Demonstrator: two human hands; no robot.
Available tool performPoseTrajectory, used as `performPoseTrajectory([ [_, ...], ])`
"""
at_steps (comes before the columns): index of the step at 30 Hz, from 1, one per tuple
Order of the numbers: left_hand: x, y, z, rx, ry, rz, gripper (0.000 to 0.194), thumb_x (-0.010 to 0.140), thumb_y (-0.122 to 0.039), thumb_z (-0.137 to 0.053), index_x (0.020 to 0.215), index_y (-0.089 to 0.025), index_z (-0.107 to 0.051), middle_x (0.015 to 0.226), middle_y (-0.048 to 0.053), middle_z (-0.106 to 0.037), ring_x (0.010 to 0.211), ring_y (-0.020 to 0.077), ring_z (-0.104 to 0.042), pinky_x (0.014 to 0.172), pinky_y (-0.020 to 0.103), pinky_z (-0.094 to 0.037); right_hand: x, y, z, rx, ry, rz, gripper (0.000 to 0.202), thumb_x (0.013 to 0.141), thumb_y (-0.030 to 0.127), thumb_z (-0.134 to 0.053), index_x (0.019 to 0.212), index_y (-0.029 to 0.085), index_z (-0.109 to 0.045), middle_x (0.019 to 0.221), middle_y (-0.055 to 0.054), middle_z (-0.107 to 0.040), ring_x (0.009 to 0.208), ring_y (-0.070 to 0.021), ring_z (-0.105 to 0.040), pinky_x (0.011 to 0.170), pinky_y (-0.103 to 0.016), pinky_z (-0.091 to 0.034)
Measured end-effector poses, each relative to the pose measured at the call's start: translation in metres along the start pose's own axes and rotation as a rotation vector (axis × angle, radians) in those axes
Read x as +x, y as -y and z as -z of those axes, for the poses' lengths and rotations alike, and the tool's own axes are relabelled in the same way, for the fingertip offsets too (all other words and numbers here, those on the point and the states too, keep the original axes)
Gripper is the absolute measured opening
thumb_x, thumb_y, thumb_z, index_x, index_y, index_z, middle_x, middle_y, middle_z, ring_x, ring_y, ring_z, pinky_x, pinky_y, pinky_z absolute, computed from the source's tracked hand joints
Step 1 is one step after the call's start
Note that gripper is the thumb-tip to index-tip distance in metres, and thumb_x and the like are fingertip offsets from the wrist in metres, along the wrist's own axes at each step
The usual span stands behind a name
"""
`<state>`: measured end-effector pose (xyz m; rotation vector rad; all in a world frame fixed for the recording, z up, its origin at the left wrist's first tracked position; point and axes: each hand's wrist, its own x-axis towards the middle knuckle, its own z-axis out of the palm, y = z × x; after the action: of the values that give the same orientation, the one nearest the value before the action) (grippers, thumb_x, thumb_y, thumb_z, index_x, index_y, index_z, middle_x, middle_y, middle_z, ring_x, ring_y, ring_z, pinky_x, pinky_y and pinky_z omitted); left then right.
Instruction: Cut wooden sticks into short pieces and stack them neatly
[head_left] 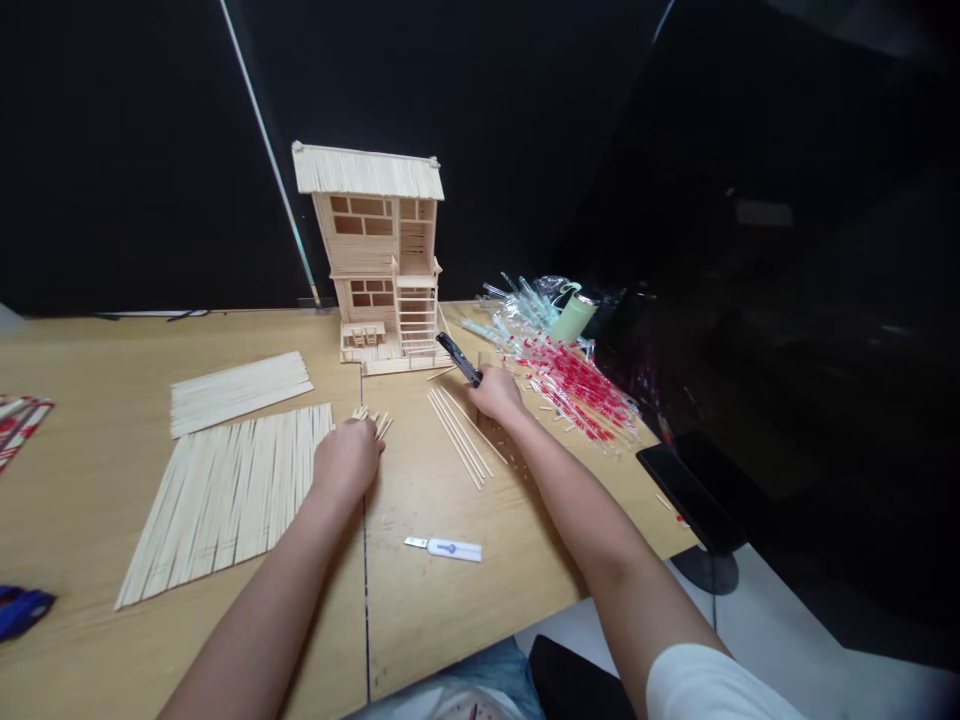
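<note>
My left hand [346,455] is closed around a bunch of short wooden sticks [382,424], whose ends poke out past the fingers, beside a panel of flat sticks [225,495]. My right hand [496,393] grips a black tool [459,360] that points up and left toward a wooden model house [375,250]. Several long thin sticks [459,440] lie on the table between my hands. Nearer to me is a white and blue craft knife [454,549] with its blade out. A smaller stick panel [240,392] rests behind the large one.
Red-patterned plastic wrappers [574,385] and clear ones pile up at the right, with a green cylinder [574,318] among them. A black flat device [690,500] stands at the right table edge. A blue object [22,610] lies far left.
</note>
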<state>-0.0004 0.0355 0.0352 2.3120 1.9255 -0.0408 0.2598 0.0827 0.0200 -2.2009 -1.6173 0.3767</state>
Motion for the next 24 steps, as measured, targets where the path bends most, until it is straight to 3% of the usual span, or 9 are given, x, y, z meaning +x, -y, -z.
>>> performPoseTrajectory([
  [3, -0.006, 0.004, -0.001, -0.063, -0.082, -0.013, 0.022, 0.093, -0.033, -0.05, 0.087, -0.019, -0.066, 0.097, 0.01, -0.071, 0.085, 0.026, -0.067, 0.063, 0.03, -0.04, 0.015, 0.005, -0.004, 0.065, -0.046, -0.048, 0.023, 0.079, 0.033, -0.068, 0.097, 0.019, -0.071, 0.093, -0.01, -0.074, 0.088, -0.0253, -0.069, 0.073, -0.028, -0.048],
  [7, -0.009, 0.003, -0.004, -0.152, -0.169, -0.051, 0.026, 0.096, -0.035, -0.046, 0.09, -0.021, -0.066, 0.098, 0.007, -0.071, 0.089, 0.0241, -0.066, 0.064, 0.029, -0.04, 0.038, 0.002, -0.002, 0.117, -0.006, -0.146, 0.024, 0.083, 0.036, -0.06, 0.083, 0.016, -0.072, 0.074, -0.008, -0.072, 0.071, -0.0213, -0.069, 0.064, -0.025, -0.049],
  [10, -0.011, -0.001, -0.006, -0.192, -0.187, -0.08, 0.026, 0.097, -0.035, -0.046, 0.093, -0.021, -0.068, 0.1, 0.006, -0.07, 0.092, 0.0235, -0.065, 0.064, 0.029, -0.041, 0.055, 0.003, -0.005, 0.135, 0.037, -0.22, 0.024, 0.083, 0.032, -0.058, 0.074, 0.015, -0.071, 0.064, -0.008, -0.069, 0.06, -0.0195, -0.067, 0.058, -0.025, -0.049],
  [14, -0.013, -0.002, -0.008, -0.221, -0.209, -0.1, 0.026, 0.098, -0.035, -0.046, 0.1, -0.022, -0.068, 0.104, 0.006, -0.071, 0.095, 0.0226, -0.065, 0.064, 0.028, -0.04, 0.076, 0.013, -0.016, 0.107, 0.066, -0.27, 0.015, 0.079, 0.023, -0.062, 0.072, 0.015, -0.072, 0.061, -0.009, -0.068, 0.062, -0.0224, -0.068, 0.059, -0.027, -0.05],
  [20, -0.016, -0.003, -0.01, -0.212, -0.213, -0.115, 0.025, 0.098, -0.035, -0.046, 0.098, -0.022, -0.068, 0.102, 0.006, -0.07, 0.096, 0.0232, -0.066, 0.065, 0.03, -0.043, 0.089, 0.031, -0.024, 0.012, 0.09, -0.308, 0.014, 0.078, 0.022, -0.067, 0.085, 0.012, -0.075, 0.063, -0.011, -0.069, 0.065, -0.025, -0.07, 0.065, -0.03, -0.053],
  [24, -0.022, -0.012, -0.01, -0.189, -0.126, -0.163, 0.024, 0.098, -0.032, -0.047, 0.097, -0.02, -0.068, 0.101, 0.008, -0.071, 0.094, 0.0244, -0.067, 0.069, 0.031, -0.046, 0.091, 0.034, -0.025, -0.072, 0.069, -0.293, 0.026, 0.077, 0.026, -0.072, 0.098, 0.012, -0.075, 0.075, -0.013, -0.072, 0.078, -0.0262, -0.072, 0.073, -0.03, -0.054],
])
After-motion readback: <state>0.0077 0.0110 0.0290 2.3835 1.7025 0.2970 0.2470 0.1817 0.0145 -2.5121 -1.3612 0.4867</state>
